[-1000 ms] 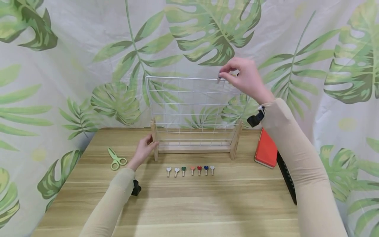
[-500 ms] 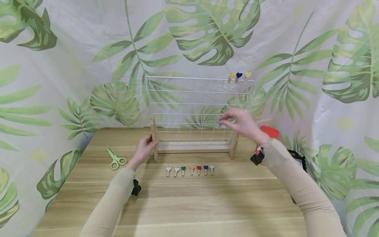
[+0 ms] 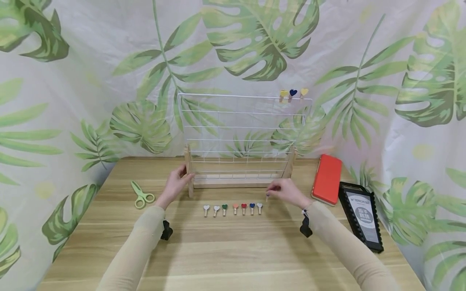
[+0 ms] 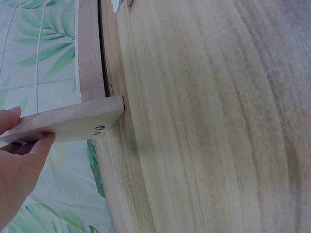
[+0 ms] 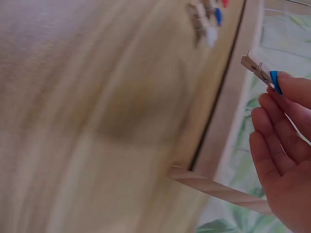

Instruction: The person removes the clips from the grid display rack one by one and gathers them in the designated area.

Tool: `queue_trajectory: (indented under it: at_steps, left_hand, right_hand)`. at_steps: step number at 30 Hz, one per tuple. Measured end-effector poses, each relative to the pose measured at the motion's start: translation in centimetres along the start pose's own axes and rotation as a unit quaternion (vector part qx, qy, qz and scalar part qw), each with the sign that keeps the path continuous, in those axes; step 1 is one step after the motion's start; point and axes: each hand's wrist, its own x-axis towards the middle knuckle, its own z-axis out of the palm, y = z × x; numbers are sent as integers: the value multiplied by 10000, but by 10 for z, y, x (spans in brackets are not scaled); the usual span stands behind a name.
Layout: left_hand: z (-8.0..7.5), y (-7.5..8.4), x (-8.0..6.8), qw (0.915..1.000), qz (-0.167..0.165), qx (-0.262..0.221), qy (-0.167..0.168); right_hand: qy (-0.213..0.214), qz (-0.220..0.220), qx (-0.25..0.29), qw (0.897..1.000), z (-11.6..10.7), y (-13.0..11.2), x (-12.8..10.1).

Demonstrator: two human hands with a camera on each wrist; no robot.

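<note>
A white wire grid (image 3: 240, 133) stands in a wooden frame at the back of the table. My left hand (image 3: 182, 180) grips its left wooden foot (image 4: 68, 121), thumb under and fingers over. My right hand (image 3: 273, 193) hovers low over the table, just right of a row of several heart-topped pegs (image 3: 233, 209). It pinches a small wooden peg with a blue heart (image 5: 262, 72) between thumb and fingertip. Three pegs (image 3: 293, 93) sit clipped on the grid's top rail at the right.
Green scissors (image 3: 141, 196) lie left of the frame. A red case (image 3: 327, 179) and a black device (image 3: 362, 214) lie at the right. The wooden table (image 3: 233, 254) stretches toward me. A leaf-print curtain hangs close behind.
My right hand came down from the grid's top rail to just above the table by the peg row, with a peg in its fingers. The left hand stayed on the foot.
</note>
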Motion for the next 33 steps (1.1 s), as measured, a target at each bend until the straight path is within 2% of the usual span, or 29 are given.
queue_trajectory:
  at_steps: [6,16,24,33]
  left_hand:
    - [0,1,-2,10000,-53,16,-4]
    - [0,3,-1,10000,-55,26,10]
    - [0,6,-2,10000,-18,-34,-38]
    - [0,2,-1,10000,13,18,-13]
  right_hand:
    - [-325,170,204,9991,18,14,-8]
    - [-705,428,335,9960,28,22,-10]
    - [-780,285,356,9959,30,22,-8]
    - [-835,260,402,9954,32,22,-7]
